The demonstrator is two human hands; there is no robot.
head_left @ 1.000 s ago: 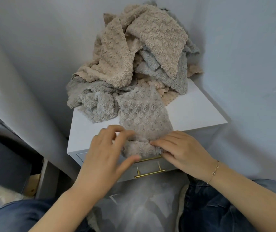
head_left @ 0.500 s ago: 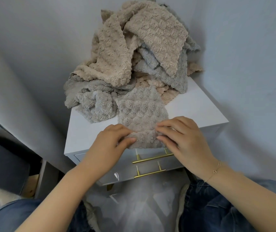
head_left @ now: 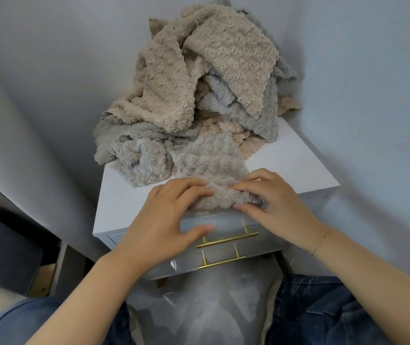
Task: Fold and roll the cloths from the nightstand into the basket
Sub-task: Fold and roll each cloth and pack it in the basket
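A grey textured cloth lies flat on the white nightstand, its near end rolled up at the front edge. My left hand presses its fingers on the left of the roll, with the thumb held apart below. My right hand pinches the right end of the roll between fingers and thumb. Behind it a heap of beige and grey cloths is piled in the corner. No basket is plainly visible.
Walls close in the nightstand at the back, left and right. Two drawers with gold bar handles face me. A pale blurred object sits on the floor between my knees. Dark furniture stands at the lower left.
Both hands have moved away from me along the cloth, and the rolled part at the front edge has grown thicker. The flat part of the cloth is shorter.
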